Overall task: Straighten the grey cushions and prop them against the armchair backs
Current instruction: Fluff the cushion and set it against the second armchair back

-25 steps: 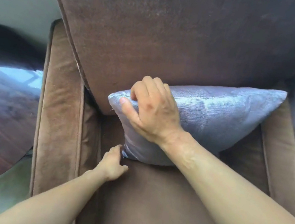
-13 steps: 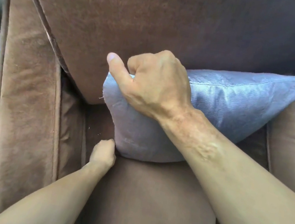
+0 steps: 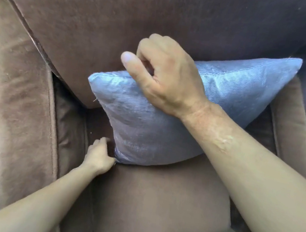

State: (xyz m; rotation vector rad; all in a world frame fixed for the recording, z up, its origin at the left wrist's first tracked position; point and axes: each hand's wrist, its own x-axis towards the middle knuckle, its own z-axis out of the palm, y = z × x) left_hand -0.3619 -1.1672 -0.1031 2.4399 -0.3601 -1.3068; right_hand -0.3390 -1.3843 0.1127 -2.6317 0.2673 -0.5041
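Brown velvet filled almost the whole head view: a wide brown velvet armchair (image 3: 25,114) with a tall back (image 3: 145,12), a flat seat pad (image 3: 154,198) and padded armrests on the left and right. On the seat stood a shiny grey square cushion (image 3: 145,131), leaning on the far back, its top edge rising toward the right. The right hand (image 3: 167,77) rested on the upper edge of the cushion, fingers curled down behind it and the thumb stretched out to the left, so it seemed to hold the top seam. The left hand (image 3: 99,155) lay low on the seat at the near left corner of the cushion, touching it; its fingers were bent, but I cannot tell if they pinched the fabric.
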